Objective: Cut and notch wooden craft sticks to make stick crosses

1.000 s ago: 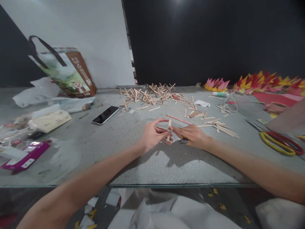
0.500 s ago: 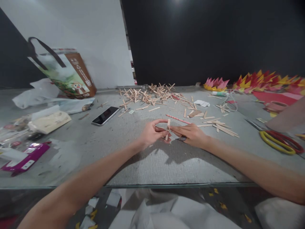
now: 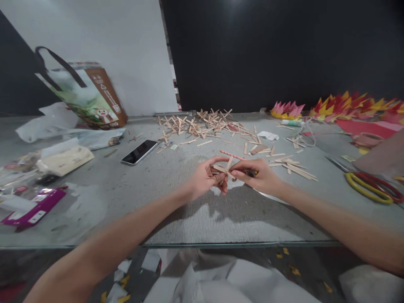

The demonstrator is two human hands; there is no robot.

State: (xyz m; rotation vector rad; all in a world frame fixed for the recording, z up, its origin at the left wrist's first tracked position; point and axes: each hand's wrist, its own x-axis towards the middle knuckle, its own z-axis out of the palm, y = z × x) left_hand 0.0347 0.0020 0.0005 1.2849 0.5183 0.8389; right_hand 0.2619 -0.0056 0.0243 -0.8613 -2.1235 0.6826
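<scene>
Between my hands is a small cross of wooden craft sticks (image 3: 227, 168), raised just above the grey table. My left hand (image 3: 206, 179) grips it from the left, fingers curled round the sticks. From the right, my right hand (image 3: 257, 174) pinches the cross with thumb and fingertips. Something dark with a yellow spot (image 3: 251, 172) shows within the right hand; its kind cannot be made out. Just beyond the hands lies a red-and-white striped stick (image 3: 232, 155), partly hidden by the fingers.
Behind lies a heap of crossed craft sticks (image 3: 202, 126); loose sticks (image 3: 298, 168) lie to the right. A phone (image 3: 139, 152), printed bag (image 3: 91, 99) and purple packet (image 3: 36, 210) are on the left. Scissors (image 3: 368, 187) and folded-paper pieces (image 3: 347, 105) are on the right.
The stick cross has turned, its arms now slanting and facing me more. My right hand has rolled from flat, stretched fingers to a pinch, and a white edge now shows beneath its wrist.
</scene>
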